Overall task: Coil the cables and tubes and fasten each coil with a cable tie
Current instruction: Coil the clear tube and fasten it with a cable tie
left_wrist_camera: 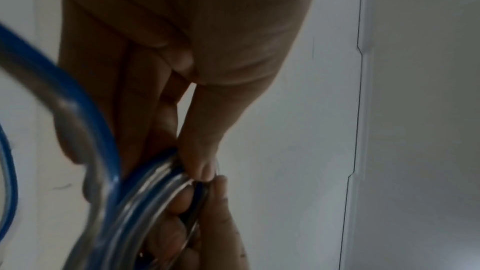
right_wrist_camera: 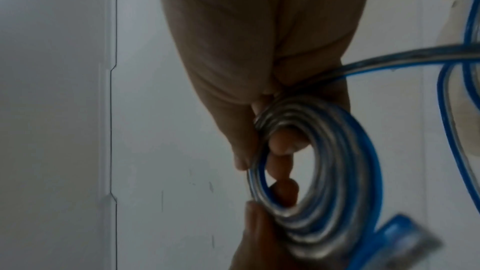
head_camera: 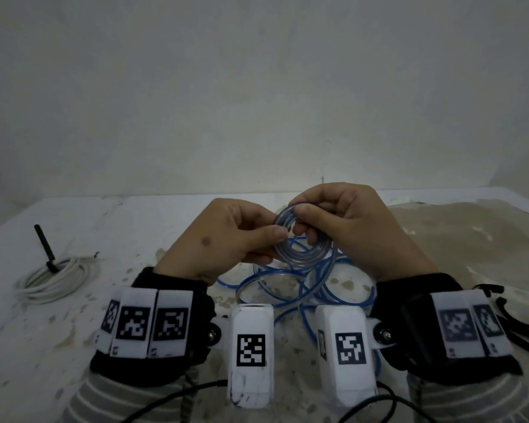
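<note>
A small coil of clear tube with a blue stripe is held up over the table between both hands. My left hand pinches its left rim between thumb and fingers. My right hand grips the upper right rim, thumb in front and fingers through the ring. The rest of the tube lies in loose loops on the table below. The left wrist view has the coil under my left thumb. In the right wrist view the coil shows several turns, and a free length runs off to the right.
A white cable coil with a black cable tie sticking up lies at the left of the stained white table. Black cords and a white object sit at the right edge. A plain wall stands behind.
</note>
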Motion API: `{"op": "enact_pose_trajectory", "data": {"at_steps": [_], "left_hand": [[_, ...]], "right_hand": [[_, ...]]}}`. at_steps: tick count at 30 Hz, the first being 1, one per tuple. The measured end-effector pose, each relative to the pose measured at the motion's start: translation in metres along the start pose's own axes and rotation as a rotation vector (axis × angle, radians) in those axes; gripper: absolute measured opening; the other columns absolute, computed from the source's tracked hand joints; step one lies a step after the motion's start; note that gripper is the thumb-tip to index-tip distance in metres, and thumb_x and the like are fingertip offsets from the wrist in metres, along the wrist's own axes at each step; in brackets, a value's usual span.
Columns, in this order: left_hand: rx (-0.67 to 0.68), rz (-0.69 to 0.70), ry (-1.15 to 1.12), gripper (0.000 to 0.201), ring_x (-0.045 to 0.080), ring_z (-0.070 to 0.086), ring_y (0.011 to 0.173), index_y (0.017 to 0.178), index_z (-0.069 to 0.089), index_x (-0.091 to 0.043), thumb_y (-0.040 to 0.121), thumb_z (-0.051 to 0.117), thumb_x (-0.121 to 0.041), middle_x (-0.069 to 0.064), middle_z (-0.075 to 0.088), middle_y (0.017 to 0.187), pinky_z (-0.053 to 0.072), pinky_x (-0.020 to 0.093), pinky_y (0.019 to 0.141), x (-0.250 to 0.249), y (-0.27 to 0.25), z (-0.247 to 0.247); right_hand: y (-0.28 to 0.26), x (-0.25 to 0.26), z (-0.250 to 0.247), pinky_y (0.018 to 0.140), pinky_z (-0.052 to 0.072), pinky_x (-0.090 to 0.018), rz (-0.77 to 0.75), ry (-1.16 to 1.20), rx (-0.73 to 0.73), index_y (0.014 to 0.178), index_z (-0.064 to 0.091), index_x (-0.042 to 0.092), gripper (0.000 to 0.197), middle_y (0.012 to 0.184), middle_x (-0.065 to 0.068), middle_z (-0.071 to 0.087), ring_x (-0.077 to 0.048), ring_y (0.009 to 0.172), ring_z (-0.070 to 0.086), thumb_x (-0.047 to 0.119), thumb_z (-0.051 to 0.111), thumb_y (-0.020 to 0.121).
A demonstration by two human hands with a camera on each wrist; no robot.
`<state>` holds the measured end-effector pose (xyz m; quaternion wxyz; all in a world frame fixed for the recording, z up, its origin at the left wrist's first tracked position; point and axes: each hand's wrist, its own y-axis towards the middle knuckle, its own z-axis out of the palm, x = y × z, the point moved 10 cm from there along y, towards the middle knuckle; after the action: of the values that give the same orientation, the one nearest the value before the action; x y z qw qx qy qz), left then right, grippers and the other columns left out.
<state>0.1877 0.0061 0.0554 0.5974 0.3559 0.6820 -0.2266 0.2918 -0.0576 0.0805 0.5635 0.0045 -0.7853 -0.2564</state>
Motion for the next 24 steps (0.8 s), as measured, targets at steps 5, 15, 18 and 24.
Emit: {"op": "enact_pose_trajectory", "data": {"at_steps": [5,15,18,24], "left_hand": [[0.004,0.041,0.043,0.009,0.019,0.069,0.064,0.079,0.071,-0.014,0.077,0.067,-0.006,0.010,0.073,0.074,0.059,0.031,0.066,-0.001,0.002,0.005],[-0.126,0.117,0.015,0.004,0.017,0.064,0.054,0.073,0.069,-0.009,0.070,0.072,-0.007,0.024,0.065,0.073,0.055,0.024,0.051,-0.011,0.002,-0.002],[-0.176,0.119,-0.014,0.006,0.021,0.063,0.055,0.070,0.067,-0.008,0.073,0.070,-0.004,0.028,0.061,0.075,0.054,0.024,0.051,-0.008,0.004,-0.004],[-0.250,0.195,0.170,0.008,0.018,0.064,0.057,0.074,0.067,-0.012,0.077,0.070,-0.005,0.007,0.060,0.066,0.057,0.030,0.057,-0.012,0.005,-0.010]], "right_hand": [[0.000,-0.005,-0.005,0.053,0.048,-0.021,0.017,0.006,-0.025,0.084,0.069,0.011,0.009,0.062,-0.006,0.067,-0.013,0.050,0.054,0.006,0.061,0.085],[0.001,0.002,-0.006,0.060,0.057,-0.024,-0.008,0.100,-0.069,0.082,0.068,0.012,0.011,0.065,-0.004,0.071,-0.015,0.056,0.067,0.007,0.059,0.086],[0.001,-0.005,-0.007,0.060,0.057,-0.024,0.043,0.179,-0.075,0.086,0.069,0.009,0.014,0.070,-0.005,0.072,-0.015,0.059,0.067,0.010,0.055,0.089],[0.002,-0.013,-0.005,0.059,0.058,-0.025,0.078,0.259,-0.074,0.085,0.067,0.006,0.013,0.067,-0.007,0.072,-0.015,0.057,0.067,0.006,0.054,0.088]]}}
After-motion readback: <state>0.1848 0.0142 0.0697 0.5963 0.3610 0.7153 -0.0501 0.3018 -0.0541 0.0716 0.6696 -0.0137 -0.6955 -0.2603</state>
